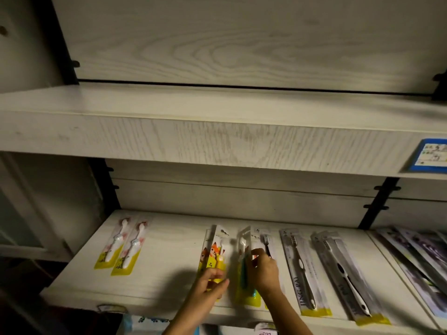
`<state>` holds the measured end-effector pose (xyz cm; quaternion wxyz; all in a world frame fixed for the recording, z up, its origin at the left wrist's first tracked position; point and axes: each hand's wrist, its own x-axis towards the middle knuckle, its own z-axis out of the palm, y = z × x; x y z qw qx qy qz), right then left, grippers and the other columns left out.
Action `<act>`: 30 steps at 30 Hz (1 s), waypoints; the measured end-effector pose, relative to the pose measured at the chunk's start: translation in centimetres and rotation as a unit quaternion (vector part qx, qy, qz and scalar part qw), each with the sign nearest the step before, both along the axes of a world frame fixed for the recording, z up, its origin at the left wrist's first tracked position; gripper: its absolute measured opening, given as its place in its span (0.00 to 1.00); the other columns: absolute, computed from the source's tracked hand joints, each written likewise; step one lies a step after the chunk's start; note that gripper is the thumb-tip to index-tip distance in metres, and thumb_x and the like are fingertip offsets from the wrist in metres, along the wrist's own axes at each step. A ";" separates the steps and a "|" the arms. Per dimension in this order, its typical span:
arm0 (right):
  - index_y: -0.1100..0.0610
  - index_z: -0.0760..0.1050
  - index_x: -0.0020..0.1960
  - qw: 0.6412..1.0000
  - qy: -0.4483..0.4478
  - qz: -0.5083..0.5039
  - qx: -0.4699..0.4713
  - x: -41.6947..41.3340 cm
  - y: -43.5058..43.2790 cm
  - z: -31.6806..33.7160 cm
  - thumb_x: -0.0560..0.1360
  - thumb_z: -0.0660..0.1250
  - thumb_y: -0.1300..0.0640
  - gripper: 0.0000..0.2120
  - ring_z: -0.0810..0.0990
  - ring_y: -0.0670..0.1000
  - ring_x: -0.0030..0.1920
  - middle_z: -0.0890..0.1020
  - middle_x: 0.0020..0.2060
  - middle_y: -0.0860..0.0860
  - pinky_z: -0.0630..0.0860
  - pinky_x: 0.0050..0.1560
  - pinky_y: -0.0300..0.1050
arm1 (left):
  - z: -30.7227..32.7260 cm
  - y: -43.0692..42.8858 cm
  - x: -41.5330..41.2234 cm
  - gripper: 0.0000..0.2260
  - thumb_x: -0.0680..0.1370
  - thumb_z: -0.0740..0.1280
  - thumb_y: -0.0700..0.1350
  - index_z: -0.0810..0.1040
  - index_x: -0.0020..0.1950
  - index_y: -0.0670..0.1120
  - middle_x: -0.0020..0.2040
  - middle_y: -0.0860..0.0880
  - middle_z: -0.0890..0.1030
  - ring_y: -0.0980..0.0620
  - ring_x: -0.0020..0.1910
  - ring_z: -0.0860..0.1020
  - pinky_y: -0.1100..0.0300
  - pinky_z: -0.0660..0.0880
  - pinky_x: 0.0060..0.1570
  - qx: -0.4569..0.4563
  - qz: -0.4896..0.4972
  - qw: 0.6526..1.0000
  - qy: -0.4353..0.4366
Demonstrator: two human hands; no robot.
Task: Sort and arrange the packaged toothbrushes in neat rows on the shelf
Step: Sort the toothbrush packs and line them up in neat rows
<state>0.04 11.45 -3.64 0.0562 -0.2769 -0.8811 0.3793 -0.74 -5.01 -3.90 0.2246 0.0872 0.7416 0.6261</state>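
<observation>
Packaged toothbrushes lie on the lower white shelf (pixel 169 267). My left hand (pixel 212 281) grips the lower part of an orange fox-print toothbrush pack (pixel 214 252). Just to its right, my right hand (pixel 262 268) pinches a yellow-and-teal toothbrush pack (pixel 243 274), which stands tilted on its edge. Behind my right hand lies a black toothbrush pack (pixel 267 240), partly hidden. Two pink children's toothbrush packs (pixel 122 245) lie side by side at the left. To the right lie a grey JING PAI pack (pixel 302 269) and a black-and-white toothbrush pack (pixel 346 274).
An upper white shelf board (pixel 217 131) hangs over the lower shelf, with a blue price label (pixel 430 155) on its front edge at the right. Several dark purple packs (pixel 416 257) lie on the adjoining shelf at far right. Black brackets (pixel 377 204) stand at the back.
</observation>
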 end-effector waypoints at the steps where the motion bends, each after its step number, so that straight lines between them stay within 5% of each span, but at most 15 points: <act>1: 0.59 0.72 0.60 1.000 -0.004 -0.007 -0.003 -0.1 -0.1 -0.3 0.80 0.59 0.59 0.10 0.81 0.54 0.49 0.82 0.51 0.56 0.76 0.46 0.39 | 0.1 0.1 0.0 0.03 0.76 0.67 0.41 0.75 0.48 0.47 0.48 0.46 0.77 0.54 0.44 0.76 0.65 0.74 0.42 -0.003 -0.009 1.000 0.009; 6: 0.57 0.70 0.62 0.999 -0.046 -0.009 -0.001 0.3 -0.1 -1.0 0.80 0.58 0.57 0.12 0.81 0.53 0.50 0.80 0.53 0.55 0.78 0.53 0.45 | 0.8 -0.9 0.2 0.05 0.72 0.70 0.47 0.77 0.44 0.47 0.43 0.49 0.79 0.56 0.41 0.76 0.65 0.73 0.41 -0.003 0.015 0.999 0.051; 9: 0.56 0.65 0.66 0.998 -0.054 -0.001 0.038 1.0 -0.3 -0.3 0.79 0.61 0.55 0.17 0.79 0.53 0.54 0.70 0.63 0.54 0.76 0.53 0.45 | 0.5 -3.1 0.0 0.02 0.75 0.69 0.41 0.78 0.43 0.47 0.42 0.50 0.81 0.55 0.42 0.77 0.69 0.72 0.41 -0.024 0.054 0.995 0.079; 12: 0.54 0.64 0.69 0.997 0.067 -0.008 0.043 1.3 -2.3 1.5 0.78 0.63 0.54 0.21 0.80 0.52 0.50 0.65 0.67 0.53 0.74 0.46 0.41 | 0.0 -5.6 -0.6 0.08 0.74 0.68 0.40 0.78 0.40 0.53 0.42 0.55 0.81 0.57 0.42 0.77 0.70 0.70 0.41 -0.040 0.131 0.985 0.106; 16: 0.49 0.69 0.63 0.978 0.195 0.064 -0.017 1.1 -7.3 3.3 0.75 0.67 0.60 0.18 0.77 0.45 0.39 0.69 0.56 0.45 0.73 0.40 0.34 | -1.3 -9.9 -3.0 0.12 0.69 0.69 0.44 0.76 0.39 0.63 0.42 0.57 0.80 0.54 0.43 0.77 0.71 0.68 0.41 -0.081 0.254 0.950 0.160; 21: 0.39 0.69 0.53 0.974 0.183 0.114 -0.071 -0.1 -12.8 2.5 0.73 0.69 0.62 0.20 0.78 0.46 0.41 0.70 0.55 0.46 0.72 0.40 0.33 | -3.0 -15.5 -7.0 0.11 0.68 0.72 0.33 0.78 0.43 0.46 0.47 0.36 0.80 0.35 0.49 0.76 0.48 0.73 0.51 -0.181 0.337 0.906 0.182; 24: 0.30 0.71 0.49 0.974 0.182 0.102 -0.085 -1.7 -16.8 1.6 0.72 0.70 0.64 0.26 0.78 0.41 0.42 0.72 0.54 0.43 0.72 0.41 0.30 | -4.3 -18.5 -10.4 0.11 0.69 0.74 0.37 0.78 0.49 0.36 0.47 0.33 0.80 0.33 0.49 0.77 0.45 0.73 0.52 -0.250 0.301 0.902 0.181; 26: 0.21 0.63 0.50 0.976 0.174 0.093 -0.096 -2.9 -19.8 1.3 0.72 0.69 0.63 0.35 0.77 0.39 0.42 0.71 0.53 0.40 0.72 0.41 0.31 | -4.8 -20.0 -13.0 0.13 0.69 0.74 0.41 0.77 0.47 0.35 0.46 0.33 0.79 0.34 0.51 0.76 0.45 0.71 0.54 -0.288 0.267 0.900 0.188; 30: 0.20 0.58 0.52 0.978 0.153 0.110 -0.095 -4.0 -24.3 0.8 0.73 0.68 0.61 0.36 0.76 0.36 0.44 0.69 0.54 0.39 0.70 0.37 0.30 | -4.1 -21.5 -16.2 0.25 0.71 0.70 0.55 0.74 0.57 0.37 0.58 0.37 0.75 0.39 0.60 0.71 0.50 0.66 0.59 -0.410 0.217 0.866 0.185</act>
